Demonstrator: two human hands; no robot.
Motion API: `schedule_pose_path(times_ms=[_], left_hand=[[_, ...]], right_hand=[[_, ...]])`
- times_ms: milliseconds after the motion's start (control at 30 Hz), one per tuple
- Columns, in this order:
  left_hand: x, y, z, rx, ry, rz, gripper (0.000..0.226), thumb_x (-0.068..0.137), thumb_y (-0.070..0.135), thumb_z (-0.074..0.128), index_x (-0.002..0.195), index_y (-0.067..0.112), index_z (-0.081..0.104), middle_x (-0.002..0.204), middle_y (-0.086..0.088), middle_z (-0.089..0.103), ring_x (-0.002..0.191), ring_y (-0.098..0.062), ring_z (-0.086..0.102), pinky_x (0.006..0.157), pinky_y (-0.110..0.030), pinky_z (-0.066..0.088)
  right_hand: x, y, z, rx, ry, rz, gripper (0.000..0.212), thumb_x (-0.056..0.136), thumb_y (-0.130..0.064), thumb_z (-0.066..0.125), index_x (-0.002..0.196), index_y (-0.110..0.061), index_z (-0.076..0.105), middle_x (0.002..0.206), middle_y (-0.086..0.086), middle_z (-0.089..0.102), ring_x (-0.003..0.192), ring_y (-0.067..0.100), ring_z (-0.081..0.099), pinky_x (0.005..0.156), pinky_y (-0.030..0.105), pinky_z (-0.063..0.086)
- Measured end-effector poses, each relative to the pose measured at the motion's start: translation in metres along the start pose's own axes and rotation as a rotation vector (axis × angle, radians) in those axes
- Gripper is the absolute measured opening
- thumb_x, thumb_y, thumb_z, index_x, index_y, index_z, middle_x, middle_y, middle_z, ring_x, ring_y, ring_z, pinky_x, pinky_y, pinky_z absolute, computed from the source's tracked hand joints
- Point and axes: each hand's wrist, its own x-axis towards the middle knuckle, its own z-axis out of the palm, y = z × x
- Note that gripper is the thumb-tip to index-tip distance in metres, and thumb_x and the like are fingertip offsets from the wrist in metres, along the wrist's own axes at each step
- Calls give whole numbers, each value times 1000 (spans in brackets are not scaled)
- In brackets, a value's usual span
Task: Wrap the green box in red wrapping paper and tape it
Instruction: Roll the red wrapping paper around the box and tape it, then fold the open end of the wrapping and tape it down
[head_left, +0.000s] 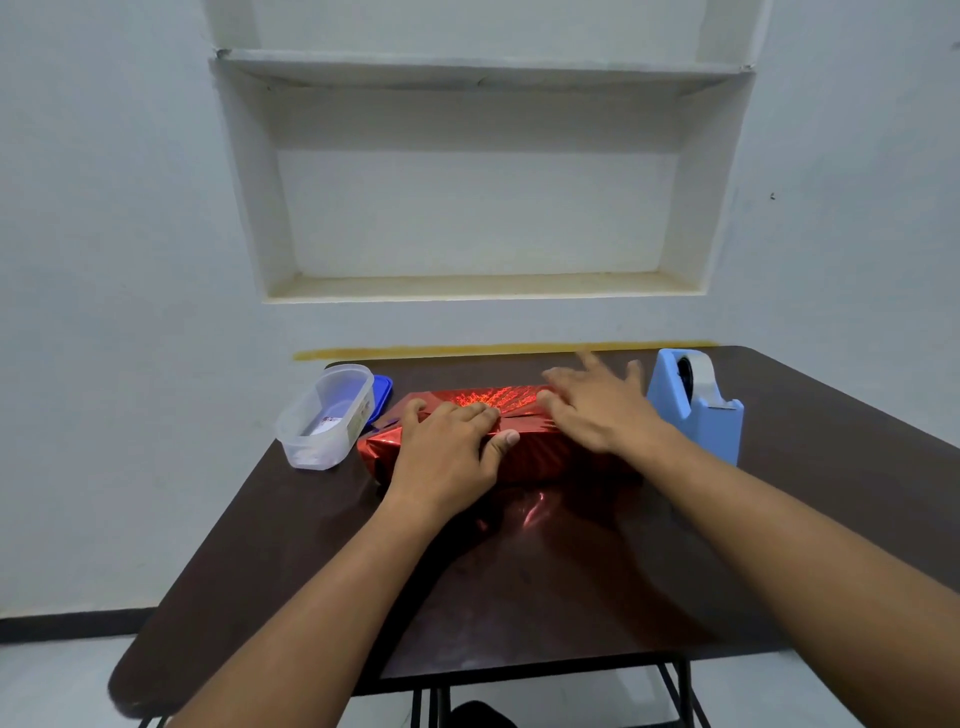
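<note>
The dark brown table (571, 582) is standing pushed up against a pale wall, its far edge lying just under a yellow stripe (498, 349) painted along the wall, its near edge curving round at the left corner and running off the picture on the right. The box, fully covered in shiny red wrapping paper (524, 452), is lying lengthwise across the far middle of the table, leaving a broad stretch of bare tabletop between it and the near edge, crossed only by the two forearms. To its left a clear plastic container (324, 415) is sitting close beside the paper's crumpled end, partly overlapping a blue lid (383, 391) behind it; a small label lies inside the container, but its writing is too small to read. To the right a light blue tape dispenser (696, 405) is standing near the right-hand end of the package, with open table beyond it toward the right edge. The left hand (449, 447) is lying flat on top of the package, fingers together and pressing down on the paper along the seam, thumb reaching over the near face. The right hand (597, 410) is blurred, its fingers spread wide and fairly straight over the right part of the package's top; whether it is touching the paper cannot be told. Above the table a white recessed niche (483, 208) with a shelf is set into the wall, and thin black table legs are showing below the near edge over a light floor.
</note>
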Motion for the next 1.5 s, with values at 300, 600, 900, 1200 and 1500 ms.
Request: schedule_pose_path(times_ms=[300,600,900,1200,1500], left_hand=[[3,1,1,9,11,7,58,104,64,31,144,31,57,149,12,56,136,-14,49,115,-55,21],[6,1,1,2,-3,3,60,104,64,30,146,31,55,151,12,55,138,-13,47,115,-55,18],[7,-1,7,0,58,16,68,98,66,24,138,29,63,142,9,63,130,-16,56,110,-57,24],[7,-3,12,-14,85,20,65,99,66,28,136,28,65,140,9,65,127,-16,58,108,-57,26],[6,-4,16,-23,124,24,65,99,65,29,135,26,67,138,7,67,125,-18,60,106,-57,27]], right_hand=[[-38,-10,9,6,152,-35,58,105,-59,21,136,-33,63,153,-12,51,157,13,11,118,71,1],[-58,14,14,114,286,66,44,103,-52,38,110,-29,74,126,-13,69,150,14,34,119,60,18],[-62,78,-42,331,506,631,23,81,-34,55,91,-21,72,115,4,63,108,35,60,84,39,51],[-44,110,-68,1151,-100,970,33,102,-25,58,122,-1,47,107,14,54,102,39,58,82,61,59],[-31,108,-68,1460,33,935,23,106,-15,51,124,-5,59,136,1,51,139,47,32,79,82,45]])
